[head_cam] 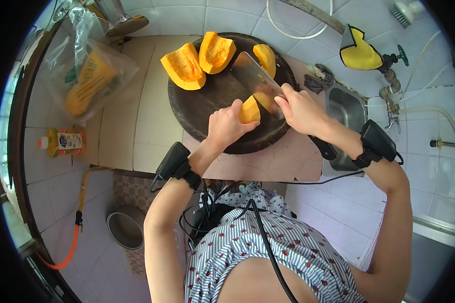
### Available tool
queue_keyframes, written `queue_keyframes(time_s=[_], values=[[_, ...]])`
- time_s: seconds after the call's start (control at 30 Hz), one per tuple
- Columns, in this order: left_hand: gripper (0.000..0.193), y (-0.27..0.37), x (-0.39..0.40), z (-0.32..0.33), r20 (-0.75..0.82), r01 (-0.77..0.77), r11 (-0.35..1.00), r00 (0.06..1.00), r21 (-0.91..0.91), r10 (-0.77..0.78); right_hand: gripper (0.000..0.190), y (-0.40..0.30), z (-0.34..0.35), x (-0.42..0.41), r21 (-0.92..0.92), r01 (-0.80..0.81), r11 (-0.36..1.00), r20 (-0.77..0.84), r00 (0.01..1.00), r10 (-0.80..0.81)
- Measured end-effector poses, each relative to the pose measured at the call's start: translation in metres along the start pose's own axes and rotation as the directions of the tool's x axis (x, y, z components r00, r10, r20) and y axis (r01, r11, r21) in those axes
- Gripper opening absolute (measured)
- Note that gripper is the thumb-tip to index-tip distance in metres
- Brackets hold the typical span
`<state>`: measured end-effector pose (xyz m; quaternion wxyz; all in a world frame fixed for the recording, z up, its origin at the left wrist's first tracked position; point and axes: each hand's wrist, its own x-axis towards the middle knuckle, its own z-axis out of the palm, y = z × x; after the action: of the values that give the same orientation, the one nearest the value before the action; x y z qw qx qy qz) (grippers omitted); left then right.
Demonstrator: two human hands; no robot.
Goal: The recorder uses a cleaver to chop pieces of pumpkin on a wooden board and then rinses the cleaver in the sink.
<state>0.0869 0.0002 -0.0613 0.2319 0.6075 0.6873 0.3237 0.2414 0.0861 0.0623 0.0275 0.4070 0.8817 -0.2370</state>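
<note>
My left hand (227, 123) holds a small chunk of pumpkin (250, 110) over a round, dark wooden chopping board (197, 106). Just to the right, my right hand (301, 108) grips a wide-bladed cleaver (252, 74) near the rear of its blade; its black handle (323, 147) sticks out below the wrist. Orange bits cling to the blade, which partly hides what lies beneath. At the board's far left are two large pumpkin wedges (184, 67) (216, 53), hollow sides up. Behind the blade another pumpkin piece (265, 58) rests at the far right.
A metal sink (346, 110) with a grey rag (319, 78) beside its rim is at the right. At the left hang clear plastic bags (91, 75) with orange contents, near a bottle of yellow liquid (65, 142). A yellow cloth (360, 51) hangs by the pipes.
</note>
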Motion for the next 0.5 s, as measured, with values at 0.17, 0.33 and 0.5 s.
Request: queue_keyframes(time_s=[0.17, 0.33, 0.5], values=[[0.049, 0.006, -0.004, 0.0, -0.052, 0.003, 0.999, 0.999, 0.032, -0.001, 0.022, -0.018, -0.018, 0.003, -0.058, -0.014, 0.998, 0.061, 0.998, 0.017], [0.049, 0.003, -0.005, -0.001, -0.029, 0.022, 0.998, 0.999, 0.052, -0.02, 0.022, -0.025, -0.022, 0.006, -0.085, 0.024, 0.996, 0.102, 0.995, -0.016], [0.05, 0.001, -0.004, -0.006, -0.001, -0.026, 0.999, 1.0, 0.039, 0.026, 0.024, -0.026, -0.02, 0.007, -0.1, 0.043, 0.994, 0.15, 0.988, -0.027]])
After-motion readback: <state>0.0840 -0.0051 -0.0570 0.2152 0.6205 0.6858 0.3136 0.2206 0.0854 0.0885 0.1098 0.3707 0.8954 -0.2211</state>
